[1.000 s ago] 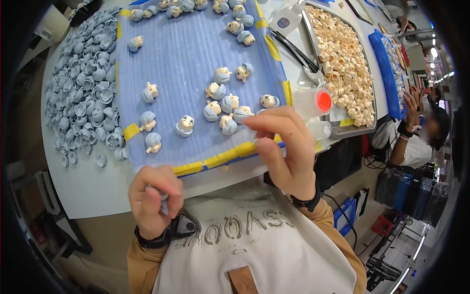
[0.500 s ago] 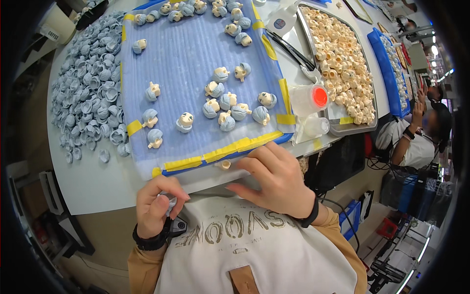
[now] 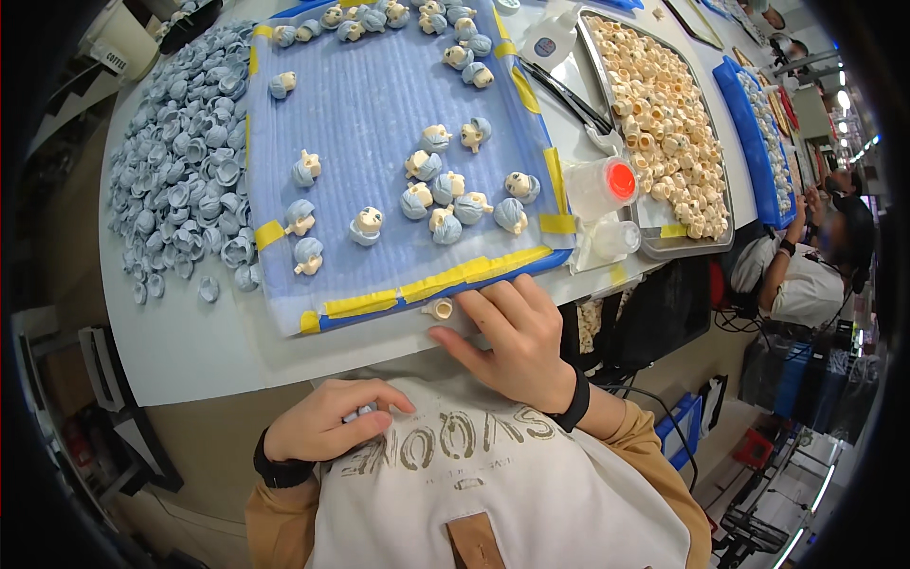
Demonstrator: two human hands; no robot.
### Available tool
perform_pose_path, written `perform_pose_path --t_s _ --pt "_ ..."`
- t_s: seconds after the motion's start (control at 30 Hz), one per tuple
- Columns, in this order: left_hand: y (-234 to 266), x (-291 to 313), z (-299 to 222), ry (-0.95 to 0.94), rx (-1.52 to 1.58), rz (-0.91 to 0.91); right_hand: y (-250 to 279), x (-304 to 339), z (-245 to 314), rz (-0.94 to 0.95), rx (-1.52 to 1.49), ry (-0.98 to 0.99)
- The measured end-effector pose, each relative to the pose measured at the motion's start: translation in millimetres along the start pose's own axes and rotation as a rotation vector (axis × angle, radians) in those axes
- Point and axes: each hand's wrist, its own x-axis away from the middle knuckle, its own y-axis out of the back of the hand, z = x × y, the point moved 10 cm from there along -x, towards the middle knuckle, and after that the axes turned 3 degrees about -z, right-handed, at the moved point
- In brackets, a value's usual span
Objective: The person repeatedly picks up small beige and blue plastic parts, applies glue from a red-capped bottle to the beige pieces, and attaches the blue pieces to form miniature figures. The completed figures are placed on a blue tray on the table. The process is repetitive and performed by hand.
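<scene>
My left hand [image 3: 327, 427] is curled low over my apron, closed on a small light-blue doll hair piece [image 3: 361, 412] that shows only in part between its fingers. My right hand [image 3: 517, 346] rests at the table's front edge with thumb and fingers apart. Just left of its fingertips lies a hollow cream doll face piece [image 3: 439, 308], in front of the tray. The foam-lined blue tray [image 3: 346, 123] carries several doll heads with blue hair, among them one head [image 3: 365, 228] standing near the front.
Loose blue hair pieces [image 3: 180, 171] are heaped at the left. On the right stands a metal tray [image 3: 654, 248] of cream face pieces, with a red-topped plastic container [image 3: 595, 188], tweezers [image 3: 569, 95] and a white bottle [image 3: 550, 45] beside it. Another person [image 3: 815, 275] sits farther right.
My left hand has moved right and down with the hair piece, its fingers now pointing right. My right hand has shifted slightly left, closer to the face piece.
</scene>
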Motion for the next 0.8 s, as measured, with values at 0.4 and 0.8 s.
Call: perform_pose_path --t_s 0.4,0.8 --pt "87 22 144 0.218 -0.665 -0.826 3 -2 3 -0.065 -0.052 -0.035" --pt "150 -100 146 0.157 -0.834 -0.899 19 0 -6 -0.07 -0.162 -0.04"
